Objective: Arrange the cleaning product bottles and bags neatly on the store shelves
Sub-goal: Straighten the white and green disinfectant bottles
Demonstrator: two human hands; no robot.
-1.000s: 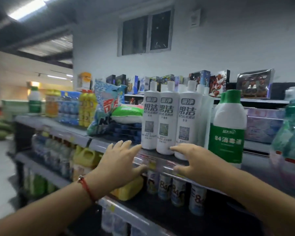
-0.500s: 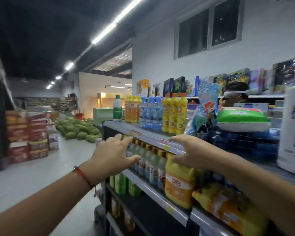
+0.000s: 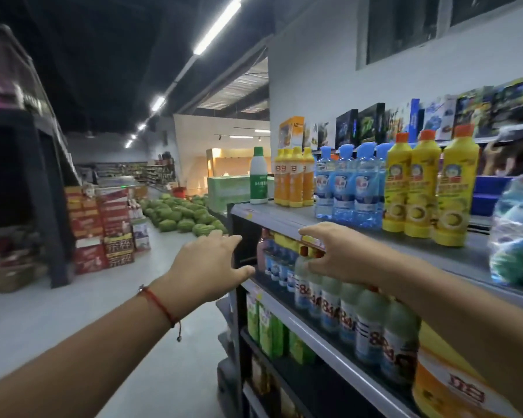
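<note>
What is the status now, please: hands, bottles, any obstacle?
Left hand open, empty, off the shelf end. Right hand open at top shelf edge, no grip. Bottles upright in rows. Nothing in the way.

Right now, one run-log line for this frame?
left hand: open, holds nothing | right hand: open, by top shelf edge | yellow bottles, blue bottles: upright in rows

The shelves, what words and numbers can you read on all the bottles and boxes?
"84" on the green-capped bottles on the second shelf.
"12" on the orange box behind the top shelf.
"立白" on the orange jug at bottom right.
The lone white bottle, the blue bottles and the yellow bottles on top: print too blurred to read.
</note>
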